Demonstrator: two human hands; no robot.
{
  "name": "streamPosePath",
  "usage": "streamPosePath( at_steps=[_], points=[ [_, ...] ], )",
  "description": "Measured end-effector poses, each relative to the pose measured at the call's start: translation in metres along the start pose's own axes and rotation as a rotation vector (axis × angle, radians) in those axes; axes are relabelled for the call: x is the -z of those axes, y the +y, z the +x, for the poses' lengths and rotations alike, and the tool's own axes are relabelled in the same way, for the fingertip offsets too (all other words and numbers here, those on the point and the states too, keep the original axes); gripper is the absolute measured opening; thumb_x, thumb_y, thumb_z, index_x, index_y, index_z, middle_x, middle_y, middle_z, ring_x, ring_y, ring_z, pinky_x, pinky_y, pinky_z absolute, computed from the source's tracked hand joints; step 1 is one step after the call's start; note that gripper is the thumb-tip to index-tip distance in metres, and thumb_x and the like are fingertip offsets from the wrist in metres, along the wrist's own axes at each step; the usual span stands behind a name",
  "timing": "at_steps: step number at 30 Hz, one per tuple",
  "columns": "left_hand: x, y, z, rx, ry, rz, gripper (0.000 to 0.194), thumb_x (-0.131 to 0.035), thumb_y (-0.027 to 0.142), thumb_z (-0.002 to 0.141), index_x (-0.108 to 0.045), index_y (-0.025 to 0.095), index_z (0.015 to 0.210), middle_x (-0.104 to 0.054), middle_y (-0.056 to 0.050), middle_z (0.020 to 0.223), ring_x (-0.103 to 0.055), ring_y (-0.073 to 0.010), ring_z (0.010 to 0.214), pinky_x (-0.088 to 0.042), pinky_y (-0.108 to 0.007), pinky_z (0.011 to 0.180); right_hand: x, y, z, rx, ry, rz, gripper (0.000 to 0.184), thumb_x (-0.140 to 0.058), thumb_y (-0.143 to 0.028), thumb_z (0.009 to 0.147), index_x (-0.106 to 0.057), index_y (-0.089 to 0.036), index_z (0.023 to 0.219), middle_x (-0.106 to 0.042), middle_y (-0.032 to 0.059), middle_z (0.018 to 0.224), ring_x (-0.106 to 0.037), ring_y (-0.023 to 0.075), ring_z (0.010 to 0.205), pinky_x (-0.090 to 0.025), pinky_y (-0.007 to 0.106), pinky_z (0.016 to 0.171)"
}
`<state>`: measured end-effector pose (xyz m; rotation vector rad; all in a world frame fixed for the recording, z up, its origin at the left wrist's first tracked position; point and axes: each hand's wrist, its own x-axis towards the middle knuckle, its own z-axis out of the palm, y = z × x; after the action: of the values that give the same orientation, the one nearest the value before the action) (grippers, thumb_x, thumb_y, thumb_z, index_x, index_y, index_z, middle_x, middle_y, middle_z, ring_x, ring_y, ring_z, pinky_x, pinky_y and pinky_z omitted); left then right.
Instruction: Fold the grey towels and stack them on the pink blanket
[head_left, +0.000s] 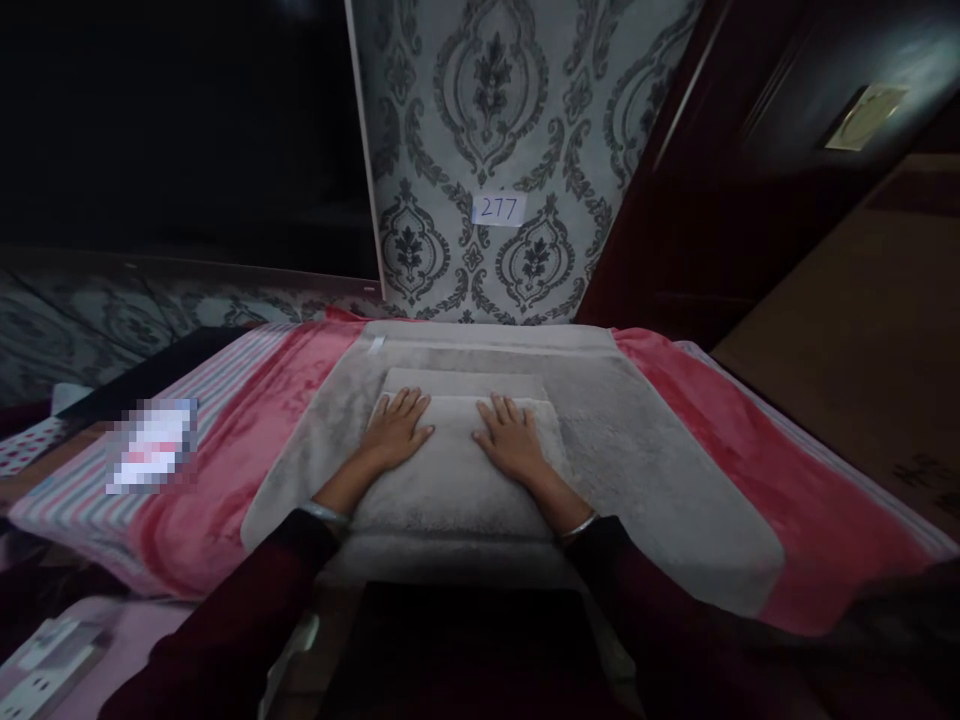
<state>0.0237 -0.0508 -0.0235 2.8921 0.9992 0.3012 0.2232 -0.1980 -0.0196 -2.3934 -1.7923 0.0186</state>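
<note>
A folded light-grey plush cloth (pixel 461 470) lies in front of me, on a larger grey plush cloth (pixel 637 460) spread over the table. My left hand (pixel 397 428) rests flat on the left part of the folded cloth, fingers spread. On its right part my right hand (pixel 511 436) lies the same way, palm down with the fingers apart. Nothing is gripped in either hand. The far edge of the folded piece shows as a second layer just beyond my fingertips.
Red plush fabric (pixel 225 450) and a striped cloth (pixel 82 490) lie under the grey cloth. A blurred-out item (pixel 154 445) sits at left. Behind are a wall-mounted screen (pixel 180 140) and a paper marked 277 (pixel 499 208). A cardboard box (pixel 862 330) stands right; a power strip (pixel 49 665) lies lower left.
</note>
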Motion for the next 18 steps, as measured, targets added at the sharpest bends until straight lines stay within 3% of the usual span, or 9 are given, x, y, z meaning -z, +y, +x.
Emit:
streamPosePath(
  at_steps=[4, 8, 12, 18],
  points=[
    [-0.003, -0.003, -0.005, 0.097, -0.031, 0.041, 0.066, -0.035, 0.049, 0.101, -0.036, 0.018, 0.159, -0.029, -0.012, 0.168, -0.020, -0.0292, 0.157, -0.016, -0.056, 0.126, -0.007, 0.015, -0.001, 0.008, 0.023, 0.003, 0.063, -0.036, -0.055, 0.103, -0.033, -0.027, 0.160, -0.023, 0.0095, 0.170, -0.017, 0.0291, 0.157, -0.016, 0.055, 0.123],
    [-0.002, -0.016, -0.002, 0.222, -0.007, 0.006, 0.067, -0.034, 0.050, 0.101, -0.034, 0.017, 0.159, -0.026, -0.014, 0.169, -0.019, -0.0320, 0.157, -0.022, -0.061, 0.122, -0.010, 0.047, -0.004, -0.120, 0.044, 0.018, 0.065, -0.035, -0.055, 0.103, -0.033, -0.025, 0.160, -0.023, 0.0101, 0.170, -0.018, 0.0292, 0.156, -0.021, 0.053, 0.122],
    [-0.005, -0.025, 0.000, 0.253, 0.027, -0.054, 0.067, -0.039, 0.049, 0.099, -0.037, 0.017, 0.158, -0.027, -0.014, 0.168, -0.022, -0.0344, 0.156, -0.025, -0.058, 0.122, -0.017, 0.068, -0.005, -0.232, 0.051, 0.064, 0.066, -0.033, -0.052, 0.104, -0.027, -0.022, 0.162, -0.019, 0.0118, 0.171, -0.020, 0.0303, 0.156, -0.025, 0.051, 0.121],
    [-0.007, -0.033, 0.003, 0.266, 0.006, -0.085, 0.065, -0.035, 0.044, 0.100, -0.036, 0.015, 0.158, -0.025, -0.013, 0.169, -0.027, -0.0340, 0.154, -0.027, -0.053, 0.123, -0.024, 0.077, 0.000, -0.263, 0.081, 0.161, 0.068, -0.038, -0.049, 0.102, -0.028, -0.017, 0.161, -0.025, 0.0125, 0.169, -0.024, 0.0288, 0.155, -0.026, 0.046, 0.122]
  ],
)
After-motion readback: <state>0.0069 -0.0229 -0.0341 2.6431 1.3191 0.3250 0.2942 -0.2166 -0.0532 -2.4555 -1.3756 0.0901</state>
